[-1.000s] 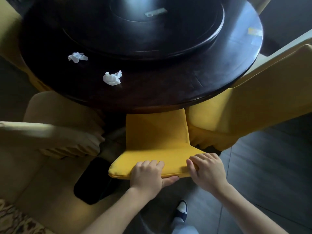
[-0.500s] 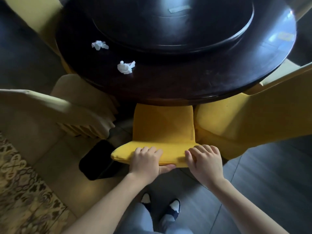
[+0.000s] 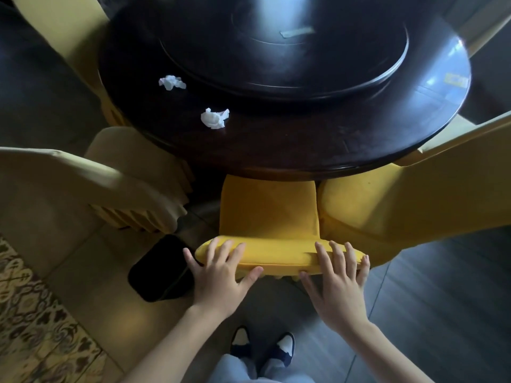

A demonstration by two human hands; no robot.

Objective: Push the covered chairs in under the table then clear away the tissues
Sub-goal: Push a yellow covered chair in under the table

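Two spread hands, left (image 3: 221, 277) and right (image 3: 338, 283), rest straight-fingered on the yellow chair (image 3: 269, 217) back. Two tissues (image 3: 215, 118) lie on the table (image 3: 290, 150).

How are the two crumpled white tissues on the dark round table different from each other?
The farther crumpled white tissue lies left, close to the raised turntable; the nearer crumpled white tissue lies further right, closer to the dark round table edge. The nearer looks bulkier, the farther flatter. Both are untouched.
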